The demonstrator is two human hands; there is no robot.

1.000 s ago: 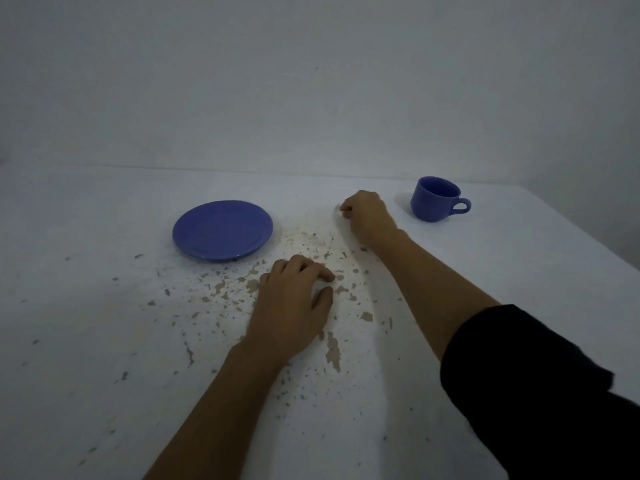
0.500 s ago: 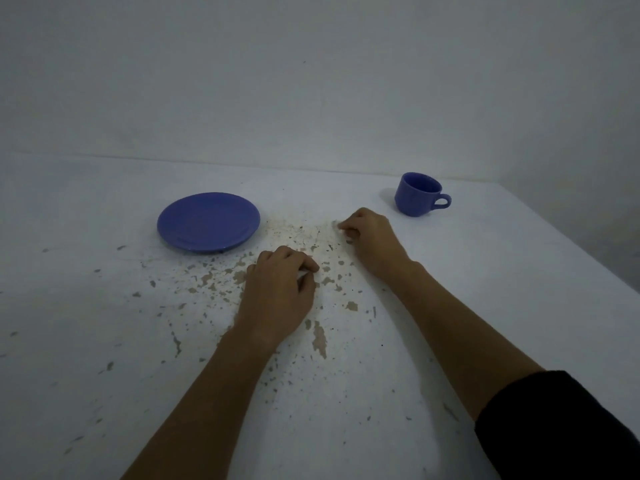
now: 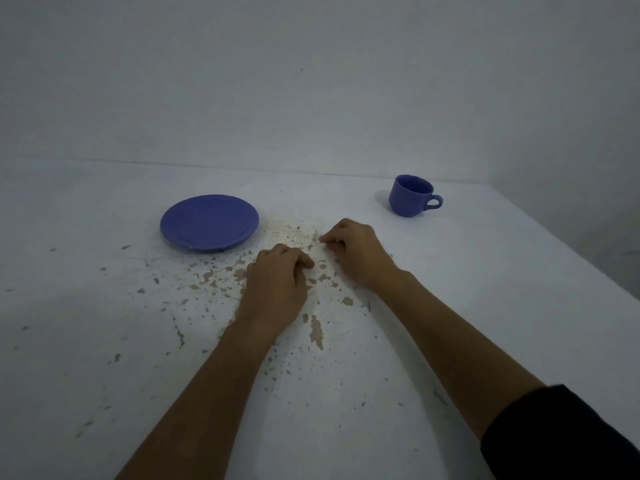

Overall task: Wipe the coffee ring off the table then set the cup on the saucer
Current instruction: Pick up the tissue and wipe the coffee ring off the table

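A blue saucer (image 3: 209, 222) lies on the white table (image 3: 485, 271), left of centre. A blue cup (image 3: 410, 195) stands upright at the back right, its handle pointing right. Between them is a patch of brownish specks, the coffee stain (image 3: 289, 231). My right hand (image 3: 356, 252) rests knuckles-up at the stain's right edge. Its fingers are curled and pinch a small pale scrap (image 3: 321, 239) against the table. My left hand (image 3: 277, 282) lies just in front of the stain, fingers curled under, with nothing visible in it.
The tabletop's paint is chipped, leaving tan flakes and patches (image 3: 316, 329) around and in front of my hands. A plain wall (image 3: 311, 98) runs behind the table. The table's right edge (image 3: 571, 258) slants towards me.
My right hand has drawn back from near the cup towards me, across the stain. My left hand has stayed almost in place. The cup and saucer have not moved.
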